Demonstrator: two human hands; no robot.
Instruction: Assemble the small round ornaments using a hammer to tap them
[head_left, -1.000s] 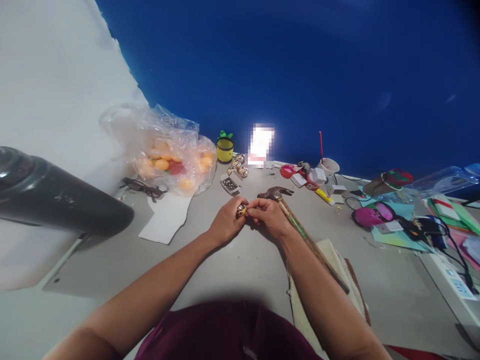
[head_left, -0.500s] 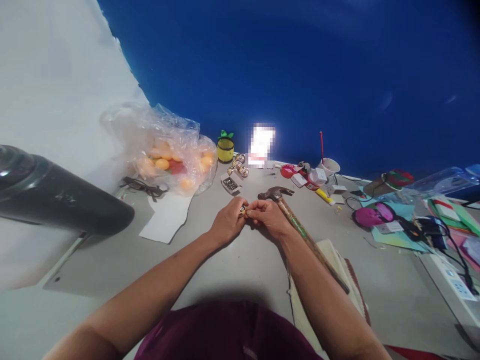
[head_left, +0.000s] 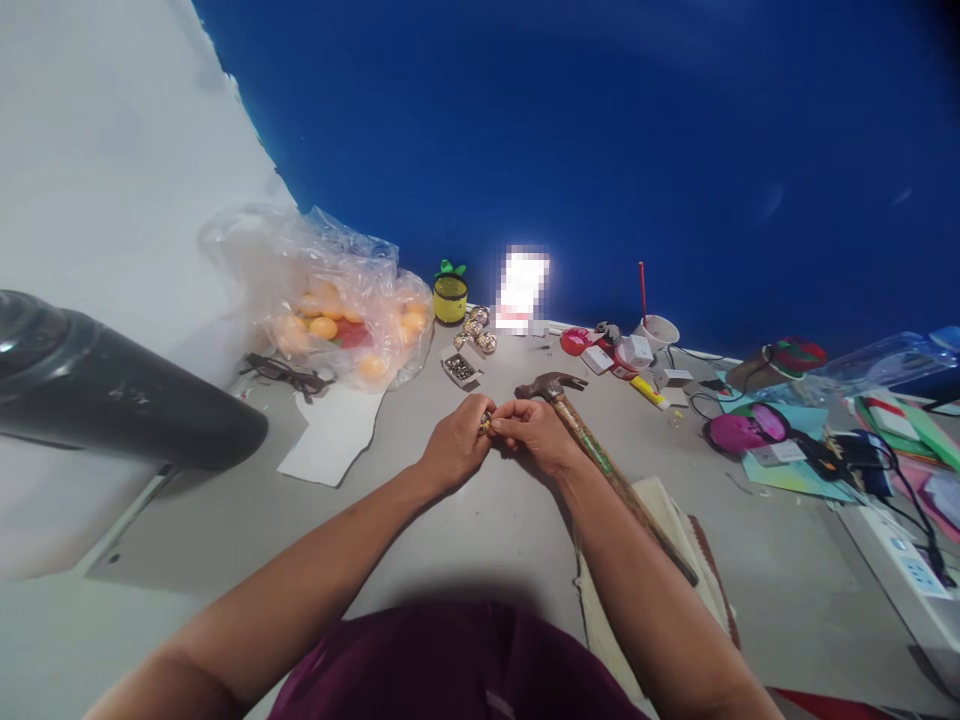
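Nearest me, maroon fabric [head_left: 465,670], soft and dark. To the right, under my forearm, a folded cream cloth [head_left: 611,625], coarse weave, brown at one edge. Tabletop [head_left: 480,550] smooth, grey, matte.

My left hand [head_left: 456,440]: fingers curled closed around a small gold ball [head_left: 486,423] with dark markings, shiny, mostly hidden in the grip. My right hand [head_left: 534,430]: thumb and forefinger tips drawn together in a pinch against the ball's right side; whether something tiny sits between them, I cannot tell.

Beside my right hand, a claw hammer [head_left: 600,455]: worn wooden handle with green patches, rust-brown metal head. On the left, a flat white paper sheet [head_left: 330,440], uneven edges. Beyond my hands, a small open box [head_left: 460,369] of little metallic pieces; just behind it, a cluster of patterned balls [head_left: 480,335], glossy and round. Farther, a yellow cylindrical container [head_left: 450,303] with a dark rim.

Against a second ago: less of the gold ball shows, a narrower sliver past my fingers. Hands, hammer and box hold their places.
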